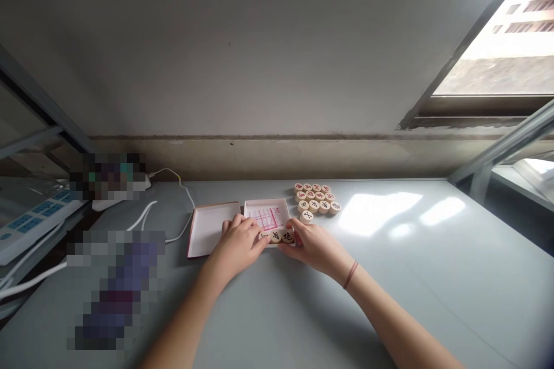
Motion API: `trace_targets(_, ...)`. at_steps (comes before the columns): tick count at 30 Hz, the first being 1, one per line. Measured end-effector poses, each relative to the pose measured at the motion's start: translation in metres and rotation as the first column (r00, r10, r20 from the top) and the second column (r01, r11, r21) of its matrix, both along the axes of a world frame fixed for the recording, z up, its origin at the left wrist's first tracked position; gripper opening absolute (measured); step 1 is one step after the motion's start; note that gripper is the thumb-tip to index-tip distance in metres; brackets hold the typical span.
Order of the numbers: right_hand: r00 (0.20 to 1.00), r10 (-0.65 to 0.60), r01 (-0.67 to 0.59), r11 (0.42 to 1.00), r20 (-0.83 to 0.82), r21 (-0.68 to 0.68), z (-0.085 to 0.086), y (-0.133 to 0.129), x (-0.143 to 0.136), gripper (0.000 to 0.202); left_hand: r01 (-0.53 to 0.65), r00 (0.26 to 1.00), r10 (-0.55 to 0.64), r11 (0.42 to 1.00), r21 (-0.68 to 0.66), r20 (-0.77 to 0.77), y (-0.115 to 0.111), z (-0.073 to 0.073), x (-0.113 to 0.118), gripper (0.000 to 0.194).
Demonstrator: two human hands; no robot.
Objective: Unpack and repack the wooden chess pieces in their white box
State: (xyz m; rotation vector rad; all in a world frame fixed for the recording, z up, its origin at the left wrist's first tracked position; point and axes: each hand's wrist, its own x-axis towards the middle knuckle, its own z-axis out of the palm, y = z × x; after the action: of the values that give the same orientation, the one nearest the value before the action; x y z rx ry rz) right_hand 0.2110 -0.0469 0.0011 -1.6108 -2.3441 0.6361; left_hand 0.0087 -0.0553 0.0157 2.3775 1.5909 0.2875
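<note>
A shallow white box point(266, 203) with pink grid lines on its bottom lies on the grey table. Along its near edge sits a row of round wooden pieces point(276, 236) with black characters. My left hand point(239, 242) reaches over the box's left side, its fingers bent and fingertips touching the leftmost piece. At the right end of the row, my right hand point(312, 245) has thumb and fingers around the box corner and the rightmost piece. Beyond my right hand stand several more pieces point(314, 196) in rows, red-marked at the back and black-marked in front.
The box lid point(212, 225) lies open side up at left, partly under my left hand. Farther left are a power strip point(37, 216), white cables point(173, 239) and blurred-out items. A wall bounds the table's back; metal posts stand at both sides.
</note>
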Motion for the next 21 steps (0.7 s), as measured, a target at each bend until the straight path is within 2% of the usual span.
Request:
trace_targets(4, 1.000, 0.017, -0.017, 1.000, -0.002, 0.010, -0.001, 0.000, 0.001, 0.024, -0.011, 1.000, 0.012, 1.000, -0.019, 0.028, 0.000, 0.002, 0.004, 0.022)
trace_targets(7, 1.000, 0.013, -0.011, 0.997, -0.017, 0.079, 0.003, 0.000, 0.003, 0.041, -0.059, 0.995, 0.058, 0.998, 0.014, 0.076, 0.001, 0.003, 0.006, 0.016)
trace_targets(10, 0.998, 0.003, 0.012, 0.976, -0.069, 0.218, 0.009, -0.002, 0.002, 0.056, -0.131, 0.962, 0.110, 0.989, 0.071, 0.248, 0.000, 0.006, 0.010, 0.014)
trace_targets(12, 0.992, 0.064, -0.028, 0.952, -0.110, 0.304, 0.012, -0.004, 0.000, 0.046, -0.129, 0.893, 0.117, 0.992, -0.002, 0.435, -0.002, 0.009, 0.015, 0.018)
trace_targets(15, 0.982, 0.133, -0.071, 0.918, -0.136, 0.389, 0.012, -0.009, -0.005, 0.024, -0.075, 0.740, 0.188, 0.977, -0.198, 0.646, -0.007, 0.012, 0.022, 0.027)
trace_targets(18, 0.985, 0.117, -0.053, 0.907, -0.130, 0.417, 0.013, -0.009, -0.005, 0.021, -0.040, 0.626, 0.272, 0.947, -0.318, 0.731, -0.009, 0.008, 0.027, 0.030)
trace_targets(21, 0.986, 0.075, -0.003, 0.901, -0.149, 0.434, 0.018, -0.003, 0.003, 0.019, -0.059, 0.531, 0.309, 0.942, -0.329, 0.789, -0.006, 0.003, 0.027, 0.029)
